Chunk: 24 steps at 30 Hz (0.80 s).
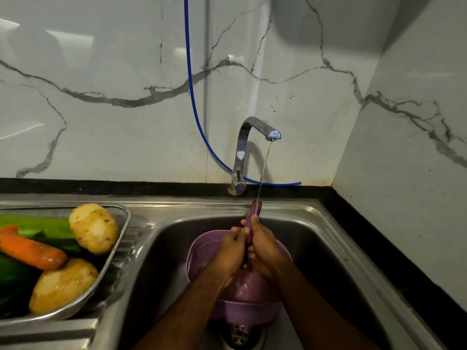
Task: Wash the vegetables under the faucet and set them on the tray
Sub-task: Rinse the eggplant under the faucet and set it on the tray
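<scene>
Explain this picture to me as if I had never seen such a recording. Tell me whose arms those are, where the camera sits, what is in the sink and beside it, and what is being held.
There is no machine here. A person wears one wide-angle camera on the head, looking forward and down, so the two arms coming from the bottom edge are that person's own.

Both the left hand and the right hand grip a long purple vegetable, probably an eggplant. A thin stream from the faucet lands on its tip. Under the hands, a purple colander sits in the steel sink.

To the left, on the drainboard, a metal tray holds two potatoes, a carrot and green vegetables that look wet.

A blue hose hangs down the marble wall.
</scene>
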Motion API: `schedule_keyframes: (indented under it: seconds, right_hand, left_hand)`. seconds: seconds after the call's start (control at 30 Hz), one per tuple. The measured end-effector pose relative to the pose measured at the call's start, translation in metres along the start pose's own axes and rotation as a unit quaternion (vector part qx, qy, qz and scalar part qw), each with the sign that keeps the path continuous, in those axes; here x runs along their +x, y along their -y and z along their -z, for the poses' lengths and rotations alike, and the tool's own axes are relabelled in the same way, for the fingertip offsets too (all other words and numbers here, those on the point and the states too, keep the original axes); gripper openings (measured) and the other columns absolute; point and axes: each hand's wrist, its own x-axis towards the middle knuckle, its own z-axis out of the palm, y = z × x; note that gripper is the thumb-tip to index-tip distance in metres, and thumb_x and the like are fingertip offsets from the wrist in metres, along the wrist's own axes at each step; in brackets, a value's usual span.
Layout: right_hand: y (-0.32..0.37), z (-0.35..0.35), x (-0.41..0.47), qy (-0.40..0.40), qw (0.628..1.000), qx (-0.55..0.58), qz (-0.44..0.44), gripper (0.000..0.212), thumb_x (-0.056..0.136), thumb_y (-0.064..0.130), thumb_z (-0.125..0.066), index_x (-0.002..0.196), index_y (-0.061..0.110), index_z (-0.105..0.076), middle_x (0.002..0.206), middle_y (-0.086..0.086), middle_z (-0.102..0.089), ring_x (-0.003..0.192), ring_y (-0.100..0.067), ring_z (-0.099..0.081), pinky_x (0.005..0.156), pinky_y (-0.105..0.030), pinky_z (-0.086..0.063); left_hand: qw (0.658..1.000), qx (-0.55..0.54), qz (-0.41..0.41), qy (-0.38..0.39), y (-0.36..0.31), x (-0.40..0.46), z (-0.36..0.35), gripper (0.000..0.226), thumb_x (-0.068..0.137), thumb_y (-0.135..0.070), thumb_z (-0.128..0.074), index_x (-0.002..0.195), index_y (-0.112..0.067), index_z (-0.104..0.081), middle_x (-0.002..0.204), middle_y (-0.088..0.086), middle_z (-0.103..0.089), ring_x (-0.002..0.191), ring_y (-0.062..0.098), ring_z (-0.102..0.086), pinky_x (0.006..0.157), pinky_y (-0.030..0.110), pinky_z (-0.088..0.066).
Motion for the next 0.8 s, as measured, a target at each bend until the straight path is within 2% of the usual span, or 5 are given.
schedule_keyframes:
  seconds: [0.13, 0.3, 0.57, 0.73, 0.8]
  right_hand:
    - [-0.008, -0.006, 0.007, -0.047, 0.999, -0.004, 0.026, 0.036, 0.109, 0.043, -0.043, 0.117, 0.015, -0.063, 0.106, -0.013, -0.075, 0.100, -0.024, -0.072, 0.093, -0.042, -0.058]
    - [-0.009, 0.001, 0.009, 0.014, 0.999, -0.020, 0.028, 0.020, 0.105, 0.016, -0.056, 0.124, 0.012, -0.060, 0.115, -0.014, -0.074, 0.102, -0.028, -0.073, 0.092, -0.046, -0.058]
    - [-0.009, 0.007, 0.006, 0.110, 0.994, 0.006, -0.007, 0.040, 0.088, -0.007, -0.070, 0.126, 0.001, -0.062, 0.118, -0.021, -0.074, 0.107, -0.032, -0.072, 0.097, -0.050, -0.057]
    - [-0.009, 0.012, 0.014, 0.087, 0.995, 0.035, -0.010, 0.031, 0.094, -0.005, -0.064, 0.123, 0.007, -0.064, 0.116, -0.016, -0.076, 0.106, -0.031, -0.073, 0.094, -0.049, -0.059]
    - [-0.003, 0.016, 0.017, 0.063, 0.995, 0.070, -0.016, 0.027, 0.097, 0.000, -0.062, 0.123, 0.008, -0.061, 0.118, -0.016, -0.075, 0.102, -0.031, -0.073, 0.078, -0.043, -0.062]
  left_hand:
    - [0.974, 0.198, -0.095, -0.061, 0.004, -0.002, 0.011, 0.019, 0.092, -0.013, -0.067, 0.091, -0.021, -0.051, 0.085, -0.002, -0.065, 0.076, 0.009, -0.063, 0.061, 0.016, -0.049]
    - [0.951, 0.242, -0.128, -0.145, 0.005, 0.002, 0.022, 0.044, 0.069, -0.004, -0.084, 0.085, -0.016, -0.045, 0.077, -0.005, -0.057, 0.068, 0.008, -0.051, 0.055, 0.017, -0.034]
    - [0.939, 0.237, -0.182, -0.172, 0.009, 0.006, 0.021, 0.025, 0.075, -0.010, -0.077, 0.083, -0.012, -0.054, 0.074, 0.001, -0.064, 0.069, 0.020, -0.060, 0.060, 0.034, -0.047]
    - [0.960, 0.201, -0.145, -0.131, 0.006, 0.006, 0.021, 0.025, 0.071, -0.010, -0.085, 0.079, -0.014, -0.061, 0.070, -0.004, -0.066, 0.063, 0.011, -0.060, 0.057, 0.021, -0.049]
    - [0.982, 0.147, -0.103, -0.057, 0.004, 0.004, 0.019, 0.017, 0.080, -0.015, -0.081, 0.078, -0.010, -0.064, 0.070, 0.002, -0.067, 0.058, 0.012, -0.060, 0.056, 0.020, -0.048]
